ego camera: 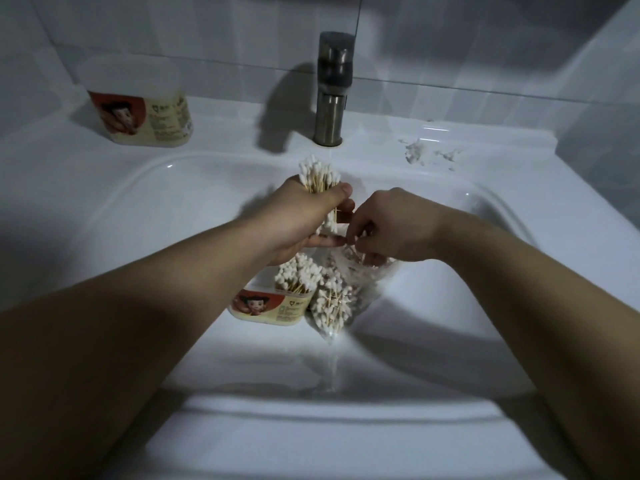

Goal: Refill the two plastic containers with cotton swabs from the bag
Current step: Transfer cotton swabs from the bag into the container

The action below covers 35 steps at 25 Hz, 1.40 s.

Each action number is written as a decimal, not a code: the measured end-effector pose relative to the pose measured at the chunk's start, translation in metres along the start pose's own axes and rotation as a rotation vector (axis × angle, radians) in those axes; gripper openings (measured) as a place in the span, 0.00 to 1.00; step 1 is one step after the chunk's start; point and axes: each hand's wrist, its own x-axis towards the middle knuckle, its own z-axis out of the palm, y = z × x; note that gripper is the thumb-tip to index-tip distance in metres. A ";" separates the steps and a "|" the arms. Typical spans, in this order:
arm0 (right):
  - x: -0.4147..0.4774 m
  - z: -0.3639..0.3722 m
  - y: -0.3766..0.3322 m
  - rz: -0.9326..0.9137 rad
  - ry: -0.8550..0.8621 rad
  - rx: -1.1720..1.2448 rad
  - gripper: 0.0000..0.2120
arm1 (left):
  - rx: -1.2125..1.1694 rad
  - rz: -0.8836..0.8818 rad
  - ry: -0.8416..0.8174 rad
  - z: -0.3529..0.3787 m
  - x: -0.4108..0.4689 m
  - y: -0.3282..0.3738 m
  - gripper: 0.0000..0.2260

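My left hand (304, 220) is closed round a thick bundle of white-tipped wooden cotton swabs (318, 174), heads pointing far, above the white ceramic sink basin (156, 209). To do this well, I judge I should keep that fist firm and the sticks parallel, square the tips, then lower the bundle straight down so none spill into the basin. My right hand (388, 230), fingers curled, reaches into the mouth of the clear plastic bag (336, 303) and seems to pinch a few stray swabs (349, 242); what exactly it grips I can't see clearly.

The lidded cream plastic container with the red cartoon label (138, 109) stands far left on the ledge; I can't tell what is in it. The matching open container (273, 308) sits in the basin below my left hand, a cluster of swabs standing upright in it, with room left, I think. The bag touches its right side, swabs jumbled inside.
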 end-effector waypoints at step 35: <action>-0.003 -0.006 0.010 0.034 -0.072 -0.037 0.18 | 0.109 0.024 0.022 0.001 0.002 0.000 0.08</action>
